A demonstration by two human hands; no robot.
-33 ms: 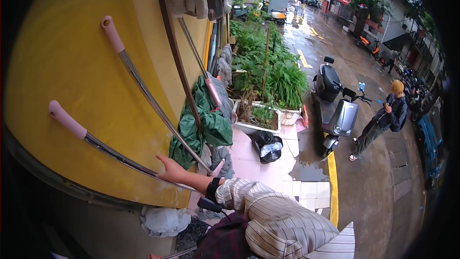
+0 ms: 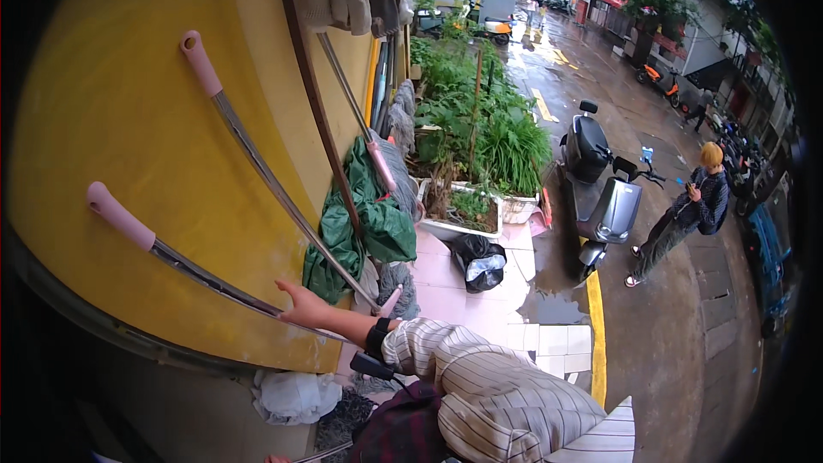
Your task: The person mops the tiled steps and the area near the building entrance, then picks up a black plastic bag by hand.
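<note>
My right hand [image 2: 302, 304] reaches left from a striped sleeve, with a black band at the wrist. Its fingers are closed on the metal shaft of a pink-ended mop pole [image 2: 201, 279], while one digit sticks out. The pole slants along the yellow wall. A second pink-ended pole [image 2: 257, 159] leans above it, apart from my hand. At the bottom edge only a sliver of my left hand [image 2: 276, 459] shows, at the end of a thin metal pole [image 2: 321, 455] that it seems to grip. Grey shaggy mop strands [image 2: 339, 424] lie close by.
A green cloth or bag [image 2: 343, 231] hangs by the wall, beside a dark wooden post [image 2: 321, 111]. Beyond are a black bag [image 2: 480, 264], planters [image 2: 463, 227] and a parked scooter [image 2: 600, 197]. A person [image 2: 699, 206] stands on the wet street. A white bag [image 2: 296, 396] lies lower left.
My right hand has shifted very slightly left and down, along with the pole. The other things look the same.
</note>
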